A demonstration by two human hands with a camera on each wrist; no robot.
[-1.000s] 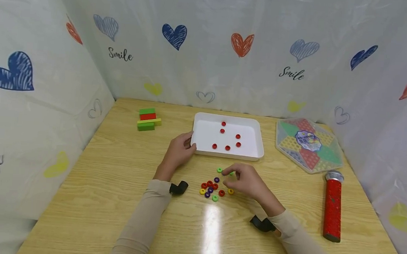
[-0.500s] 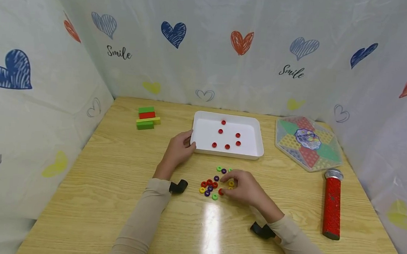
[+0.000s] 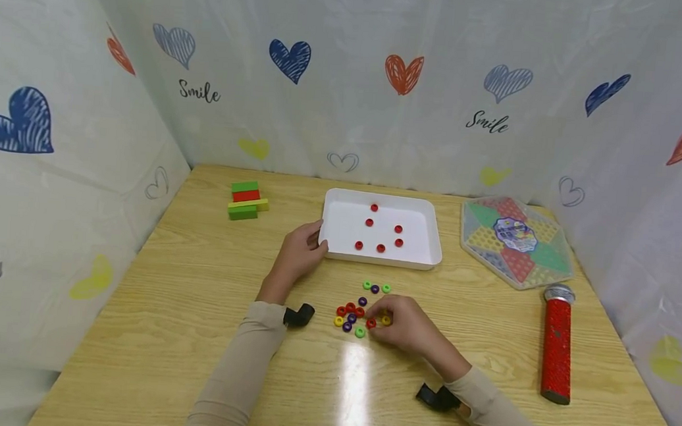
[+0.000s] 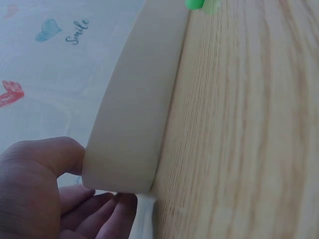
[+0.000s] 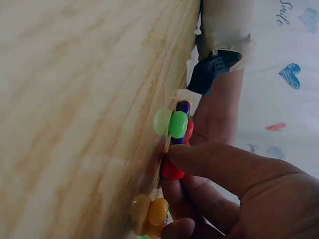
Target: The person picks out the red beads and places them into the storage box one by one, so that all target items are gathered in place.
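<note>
My left hand grips the front-left corner of a white tray. In the left wrist view its thumb is at the rim of the tray and its fingers curl at the end wall. Several red beads lie spread inside the tray. On the table, my right hand pinches a red bead between thumb and fingers; the bead is partly hidden by the thumb in the right wrist view. Beside it are red, purple, yellow and green beads. A yellow bead sits partly behind the right hand.
Green, red and yellow blocks lie at the back left. A clear hexagonal game box with coloured triangles stands at the back right. Nearer, on the right, lies a red microphone. Printed white sheeting walls the wooden table.
My right hand has lowered over the beads and its thumb and fingers have closed on a red bead. Green and purple beads behind it have come into view. The left hand stays at the tray.
</note>
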